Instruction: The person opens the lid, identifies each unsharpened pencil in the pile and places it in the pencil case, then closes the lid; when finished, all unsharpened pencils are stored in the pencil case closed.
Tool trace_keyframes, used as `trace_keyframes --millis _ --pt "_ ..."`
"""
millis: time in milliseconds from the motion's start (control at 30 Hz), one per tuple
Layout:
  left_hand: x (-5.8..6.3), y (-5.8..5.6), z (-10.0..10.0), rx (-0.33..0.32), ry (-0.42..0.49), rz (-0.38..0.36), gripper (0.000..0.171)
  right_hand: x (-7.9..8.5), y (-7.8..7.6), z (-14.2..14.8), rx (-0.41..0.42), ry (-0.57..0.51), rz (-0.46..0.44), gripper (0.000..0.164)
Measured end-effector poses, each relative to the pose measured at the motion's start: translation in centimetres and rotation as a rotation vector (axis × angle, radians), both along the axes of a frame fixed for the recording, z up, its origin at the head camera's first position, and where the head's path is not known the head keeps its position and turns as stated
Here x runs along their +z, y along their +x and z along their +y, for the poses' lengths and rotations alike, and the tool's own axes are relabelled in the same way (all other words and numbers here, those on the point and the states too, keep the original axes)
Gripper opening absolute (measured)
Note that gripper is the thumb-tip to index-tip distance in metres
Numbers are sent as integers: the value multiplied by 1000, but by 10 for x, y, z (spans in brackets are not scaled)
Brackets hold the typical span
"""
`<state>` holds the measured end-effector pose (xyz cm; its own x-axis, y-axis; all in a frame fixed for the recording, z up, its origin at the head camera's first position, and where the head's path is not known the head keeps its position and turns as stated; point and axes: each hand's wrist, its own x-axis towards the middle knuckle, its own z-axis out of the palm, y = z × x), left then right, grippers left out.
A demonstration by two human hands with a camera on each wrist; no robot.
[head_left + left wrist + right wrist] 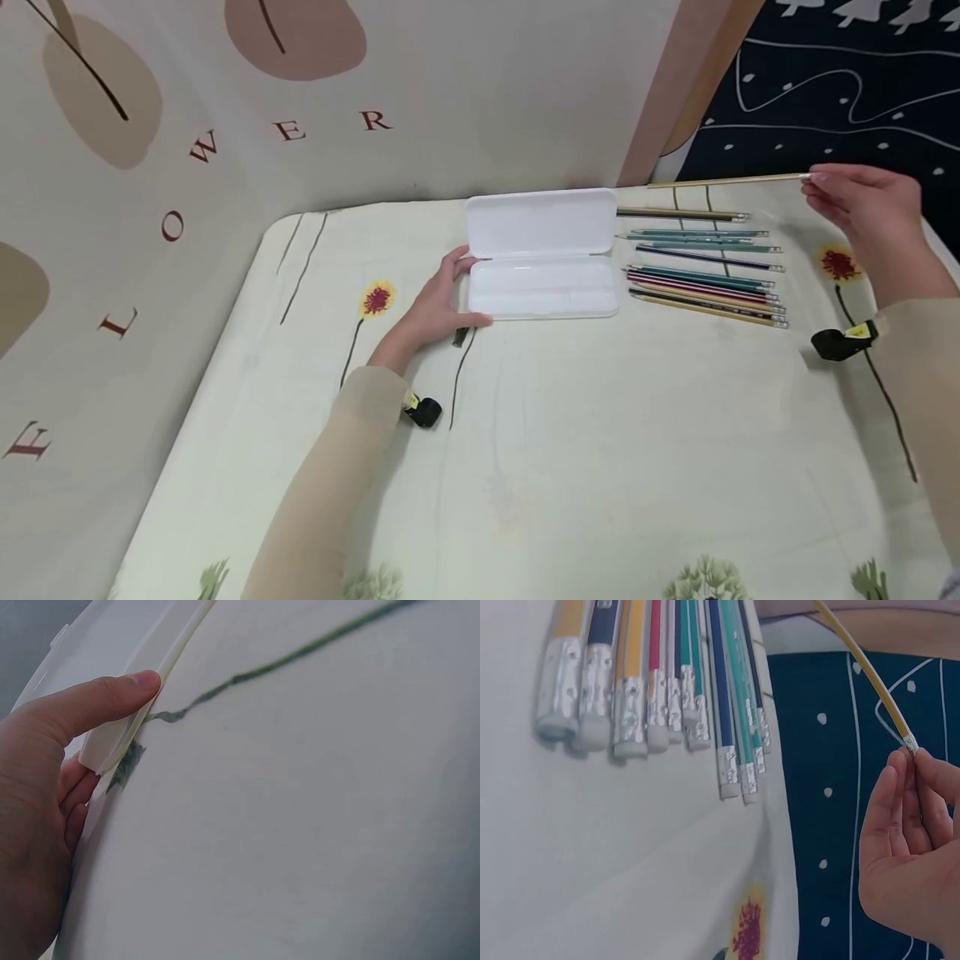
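A white plastic case (525,287) lies open on the table, its lid (540,223) tipped back toward the wall and no pencils inside. My left hand (427,312) grips the case's left end; in the left wrist view the thumb presses on the rim while the fingers sit behind the corner. Out at the far right, my right hand (866,212) pinches a yellow pencil (731,181) by its eraser end between thumb and fingertips. That pencil points left, above the table's back edge. Several pencils (705,296) in green, dark, red and yellow lie beside the case, erasers to the right.
A pale cloth (600,467) with printed flowers covers the table. Behind it hangs a light printed curtain (487,100), with a dark patterned fabric (840,92) at the back right. Dark pencils (682,214) lie near the back edge, close to the lid.
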<state>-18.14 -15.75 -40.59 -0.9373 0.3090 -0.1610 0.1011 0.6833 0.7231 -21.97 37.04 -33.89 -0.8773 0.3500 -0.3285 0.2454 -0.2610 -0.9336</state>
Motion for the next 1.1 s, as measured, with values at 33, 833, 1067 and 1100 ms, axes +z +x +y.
trace_keyframes --millis 33,833,1067,1100 --pt "0 0 0 1 -2 2 115 1 1 -1 -1 -5 11 30" --pt "-3 1 -1 -10 3 9 116 19 25 -17 -38 -155 198 33" --pt "-2 0 -1 -5 7 17 115 24 32 -26 -3 -195 263 30" --pt "-2 0 -1 -8 8 20 115 25 33 -27 3 -195 269 30"
